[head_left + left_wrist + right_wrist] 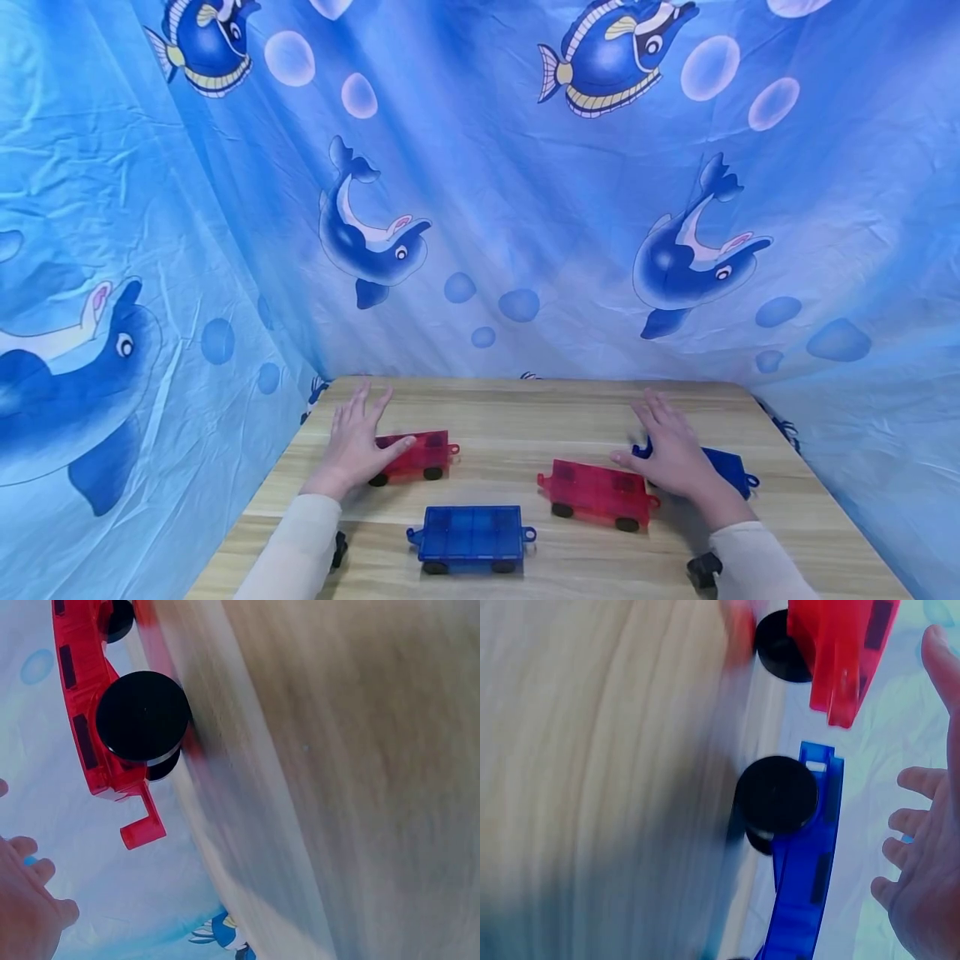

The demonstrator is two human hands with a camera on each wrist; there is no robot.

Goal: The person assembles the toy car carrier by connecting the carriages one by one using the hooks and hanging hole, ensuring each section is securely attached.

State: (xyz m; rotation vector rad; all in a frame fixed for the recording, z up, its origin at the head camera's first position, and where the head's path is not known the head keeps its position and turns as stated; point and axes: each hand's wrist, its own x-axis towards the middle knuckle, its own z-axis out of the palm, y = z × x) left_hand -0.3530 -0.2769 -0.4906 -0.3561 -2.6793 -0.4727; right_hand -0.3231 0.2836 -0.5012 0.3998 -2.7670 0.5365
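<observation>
My left hand (354, 450) is spread over the left end of a red toy wagon (431, 454), its thumb crossing the wagon in the head view. In the left wrist view the fingers (26, 881) look apart from that wagon's red hook. Over a blue toy wagon (723, 467) at the right, my right hand (671, 450) stretches with straight fingers and covers its middle. The right wrist view shows a gap between those fingers and the blue wagon (802, 877). Just left of this hand stands a second red wagon (600, 492), turned at a slant.
Another blue wagon (471, 533) stands at the front middle of the wooden table (495, 408). The wagons have black wheels and end couplings. Blue cloth (525, 208) with dolphins and fish hangs behind and beside the table. A black device (705, 571) sits at the right wrist.
</observation>
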